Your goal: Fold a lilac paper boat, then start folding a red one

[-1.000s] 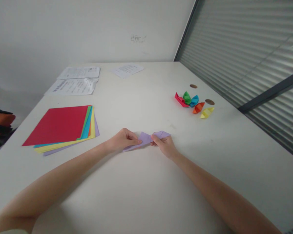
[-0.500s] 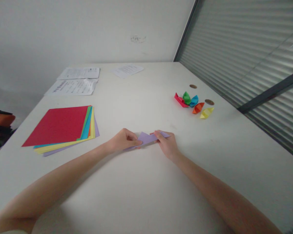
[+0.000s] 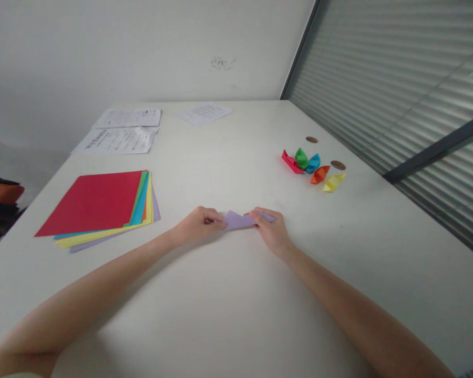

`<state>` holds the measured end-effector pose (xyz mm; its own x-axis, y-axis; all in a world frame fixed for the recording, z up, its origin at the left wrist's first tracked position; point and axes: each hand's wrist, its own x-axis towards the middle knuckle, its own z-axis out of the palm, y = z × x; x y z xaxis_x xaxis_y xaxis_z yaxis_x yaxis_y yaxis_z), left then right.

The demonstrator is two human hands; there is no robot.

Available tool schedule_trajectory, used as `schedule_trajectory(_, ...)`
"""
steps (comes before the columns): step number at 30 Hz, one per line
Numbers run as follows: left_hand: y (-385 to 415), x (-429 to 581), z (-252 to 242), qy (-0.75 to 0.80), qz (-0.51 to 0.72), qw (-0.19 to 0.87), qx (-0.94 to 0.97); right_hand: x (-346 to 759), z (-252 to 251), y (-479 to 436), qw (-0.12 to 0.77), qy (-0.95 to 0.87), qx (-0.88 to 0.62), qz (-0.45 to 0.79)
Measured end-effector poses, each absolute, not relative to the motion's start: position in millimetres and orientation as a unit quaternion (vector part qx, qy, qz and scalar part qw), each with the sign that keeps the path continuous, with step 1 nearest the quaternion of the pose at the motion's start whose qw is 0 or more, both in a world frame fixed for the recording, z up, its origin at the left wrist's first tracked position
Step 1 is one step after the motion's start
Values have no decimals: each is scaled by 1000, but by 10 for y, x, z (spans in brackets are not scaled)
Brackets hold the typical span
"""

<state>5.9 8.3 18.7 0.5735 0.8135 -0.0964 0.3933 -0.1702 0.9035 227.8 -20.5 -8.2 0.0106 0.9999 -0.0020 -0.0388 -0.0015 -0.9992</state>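
Note:
A folded piece of purple paper (image 3: 238, 221) is stretched between my two hands just above the white table. My left hand (image 3: 199, 224) pinches its left end between thumb and fingers. At the other end, my right hand (image 3: 270, 230) grips the paper, and a purple tip sticks out past the fingers. A pointed flap stands up in the middle of the paper. The fingertips behind the paper are partly hidden.
Left of my hands lies a fanned stack of coloured paper (image 3: 98, 202), red on top. Several small folded paper boats (image 3: 319, 174) sit at the right, near two round brown discs (image 3: 338, 165). Printed sheets (image 3: 118, 140) lie toward the back. Blinds (image 3: 398, 79) border the table's right side.
The purple paper has levelled out, and its left end no longer sticks out below my left hand. Both hands have shifted only slightly. The stack and boats have stayed put.

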Motion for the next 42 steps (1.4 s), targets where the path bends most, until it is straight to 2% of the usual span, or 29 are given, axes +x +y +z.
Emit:
schedule_trajectory(5,165,-35,208,465,195,405,763,2379,-83,-133,440,-573,-516,461)
schedule_trajectory(9,116,-49,171,508,170,210,818,2346,-69,-178,338,-692,-530,355)
schedule_trajectory(11,45,-10,130,483,199,96,848,2308,-68,-206,304,-727,-533,307)
schedule_trajectory(13,-37,50,88,400,231,43,886,2283,-71,-224,290,-745,-530,283)
schedule_trajectory(17,-147,141,28,230,207,82,947,2306,-60,-224,279,-768,-509,271)
schedule_trajectory(25,-48,69,-29,244,202,81,945,2405,-34,-189,270,-862,-363,230)
schedule_trajectory(33,0,42,-118,228,220,78,945,2467,-128,-162,258,-885,-371,109)
schedule_trajectory(42,-2,44,-95,213,211,73,951,2489,-165,-91,311,-830,-434,163)
